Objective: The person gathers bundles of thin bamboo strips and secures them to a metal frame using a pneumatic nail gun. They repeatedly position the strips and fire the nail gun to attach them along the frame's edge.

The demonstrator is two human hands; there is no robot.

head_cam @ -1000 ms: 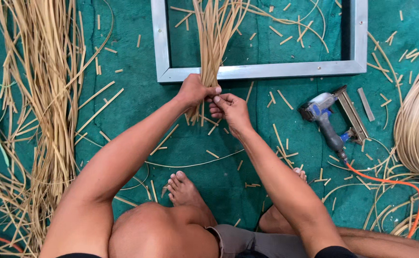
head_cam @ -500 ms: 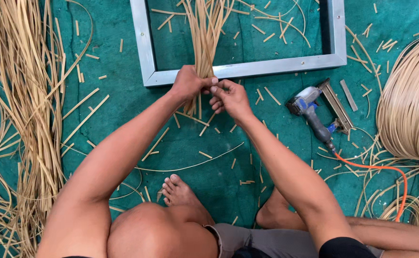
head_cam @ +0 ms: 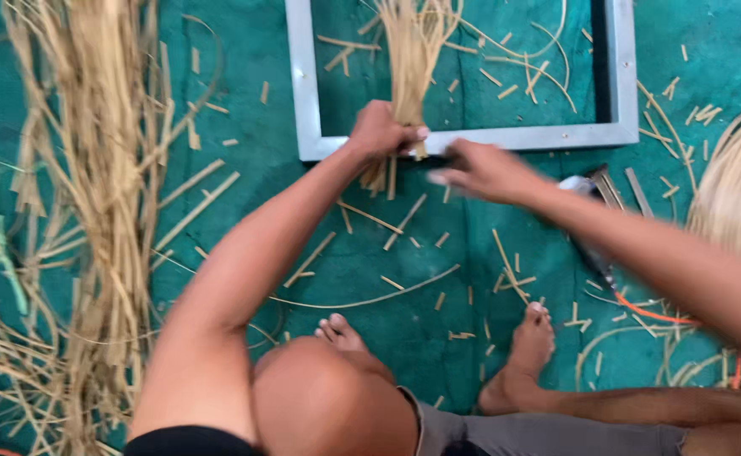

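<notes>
- The left hand [head_cam: 379,131] is clenched round a bundle of rattan strips [head_cam: 411,51], gripping it near its lower end; the thumb lies across the front of the strips.
- Above the left fingers the bundle rises and fans out over the inside of a grey metal frame [head_cam: 303,101]; below them the short cut ends stick out past the frame's lower bar onto the green mat [head_cam: 438,338].
- The left fingers sit right at that lower bar, touching or just over it; which one cannot be told.
- The right hand [head_cam: 480,173] is blurred, just beside the left fingers on their right, palm down with the fingers stretched out and released; it holds nothing and does not touch the bundle.
- Beyond the right fingers, partly hidden under the right forearm, lies a staple gun [head_cam: 594,190] with an orange hose [head_cam: 649,314] trailing from it.
- Far out to the side of the left fingers, well apart, a long heap of loose rattan [head_cam: 104,169] runs down the mat.
- At the far right edge, past the right arm, a pale coil of rattan [head_cam: 738,190] shows in part.
- Short offcuts [head_cam: 404,221] lie scattered on the mat below both hands, near the person's bare feet [head_cam: 533,333].
</notes>
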